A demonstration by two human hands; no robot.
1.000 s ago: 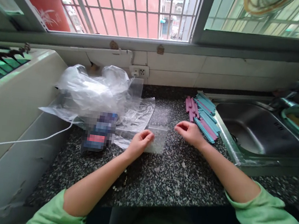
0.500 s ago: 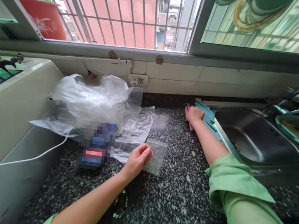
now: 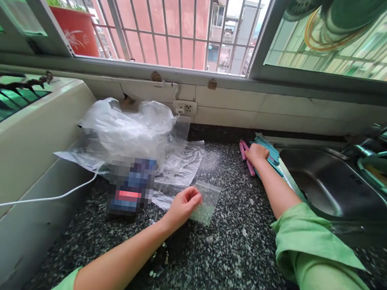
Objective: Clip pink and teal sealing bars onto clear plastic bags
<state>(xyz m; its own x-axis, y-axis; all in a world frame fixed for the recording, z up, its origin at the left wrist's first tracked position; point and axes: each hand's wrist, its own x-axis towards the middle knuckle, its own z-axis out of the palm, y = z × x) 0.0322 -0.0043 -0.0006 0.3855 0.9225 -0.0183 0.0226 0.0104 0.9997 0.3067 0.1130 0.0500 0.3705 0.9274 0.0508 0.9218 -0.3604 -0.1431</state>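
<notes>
My left hand is closed, pinching the left edge of a small clear zip bag that lies over the counter. Further off to the right, my right hand is curled down over a pile of thin flat strips beside the sink. Pink strips touch its fingers on the left, and one seems pinched there, though the fingertips are partly hidden. Teal strips lie under and behind this hand, fanned towards the sink's edge.
Crumpled clear plastic bags cover the counter's left back. A blurred dark blue item sits before them, near a white cable. Small shiny pieces lie by my left forearm. A steel sink is at right.
My right hand has shifted slightly over the strips, and the pink ones show more, spread apart. My left hand still holds the zip bag. The whole view has moved a little.
</notes>
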